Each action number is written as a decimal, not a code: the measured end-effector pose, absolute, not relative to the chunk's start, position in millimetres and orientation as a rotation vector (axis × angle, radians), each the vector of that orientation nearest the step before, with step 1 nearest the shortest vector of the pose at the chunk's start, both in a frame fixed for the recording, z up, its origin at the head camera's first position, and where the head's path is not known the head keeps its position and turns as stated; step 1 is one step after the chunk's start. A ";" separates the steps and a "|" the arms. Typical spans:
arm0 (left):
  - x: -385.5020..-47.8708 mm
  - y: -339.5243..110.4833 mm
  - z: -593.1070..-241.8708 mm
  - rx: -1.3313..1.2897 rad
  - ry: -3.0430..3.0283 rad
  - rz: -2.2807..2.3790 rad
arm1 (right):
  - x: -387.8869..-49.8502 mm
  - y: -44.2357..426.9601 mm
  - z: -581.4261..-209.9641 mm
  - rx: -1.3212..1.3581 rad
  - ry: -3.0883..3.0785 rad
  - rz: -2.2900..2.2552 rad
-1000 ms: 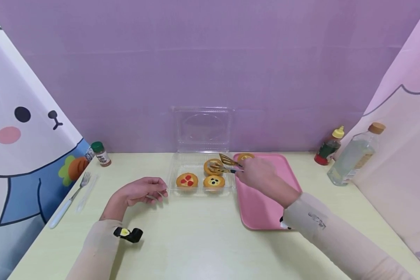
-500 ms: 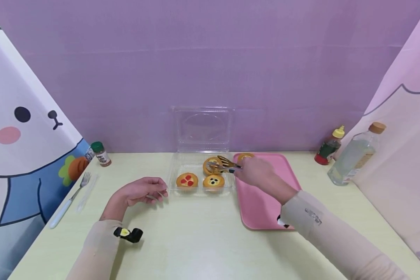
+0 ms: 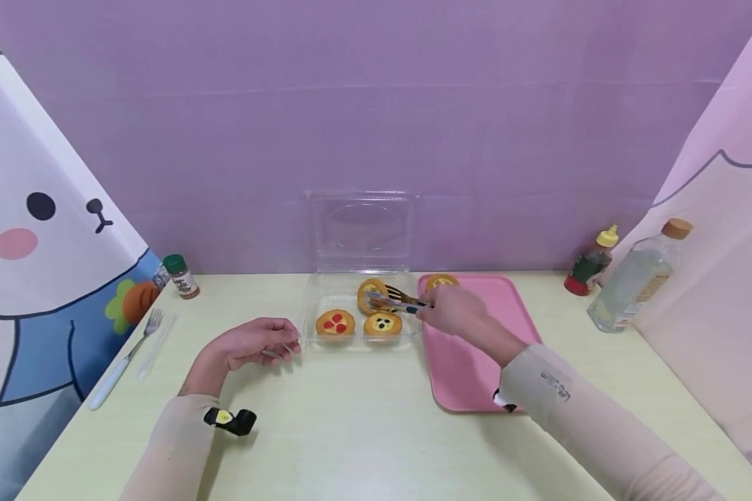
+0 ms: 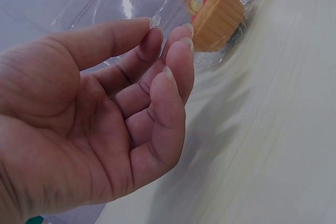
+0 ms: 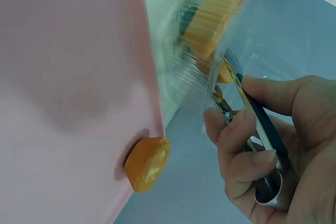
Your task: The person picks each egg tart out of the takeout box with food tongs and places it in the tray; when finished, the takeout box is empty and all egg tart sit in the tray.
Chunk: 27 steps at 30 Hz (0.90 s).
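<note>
A clear plastic clamshell box (image 3: pixel 326 296) lies with its lid raised, several egg tarts inside. My left hand (image 3: pixel 253 342) pinches the box's front left corner between thumb and index finger, the other fingers loosely bent, as the left wrist view shows. My right hand (image 3: pixel 457 309) grips metal food tongs (image 5: pixel 270 145). Their slotted tips are at the back tart (image 3: pixel 371 296), which stands tilted in the box. In front of it lie a red-topped tart (image 3: pixel 335 323) and a dark-dotted tart (image 3: pixel 383 324).
A pink tray (image 3: pixel 470 376) touches the box's right side area, with one tart (image 3: pixel 441 281) at its back left corner. A sauce bottle (image 3: pixel 591 261) and a large clear bottle (image 3: pixel 639 278) stand right. A spice jar (image 3: pixel 181 276) and fork (image 3: pixel 125 360) are left.
The tongs have closed in on the back tart and moved slightly left. That tart has tipped up and shifted left inside the box. My left hand stays where it was.
</note>
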<state>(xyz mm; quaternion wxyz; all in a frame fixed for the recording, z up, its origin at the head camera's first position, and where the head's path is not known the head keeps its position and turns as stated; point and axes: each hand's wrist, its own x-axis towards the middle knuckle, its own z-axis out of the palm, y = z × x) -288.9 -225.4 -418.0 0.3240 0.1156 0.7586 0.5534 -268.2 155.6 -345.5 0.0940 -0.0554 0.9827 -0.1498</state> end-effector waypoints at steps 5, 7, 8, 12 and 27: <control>-290.3 -225.4 -419.6 0.300 1.981 1.456 | -267.5 156.9 -349.1 -0.156 2.930 -0.463; -290.7 -225.5 -419.9 0.299 1.979 1.459 | -268.0 157.9 -349.7 -0.152 2.927 -0.472; -290.9 -225.7 -420.1 0.298 1.978 1.459 | -268.4 158.3 -350.1 -0.151 2.926 -0.475; -291.1 -226.2 -420.4 0.298 1.977 1.456 | -269.9 159.3 -352.1 -0.156 2.936 -0.488; -289.9 -226.5 -419.1 0.296 1.975 1.463 | -271.5 168.8 -358.4 -0.139 2.872 -0.762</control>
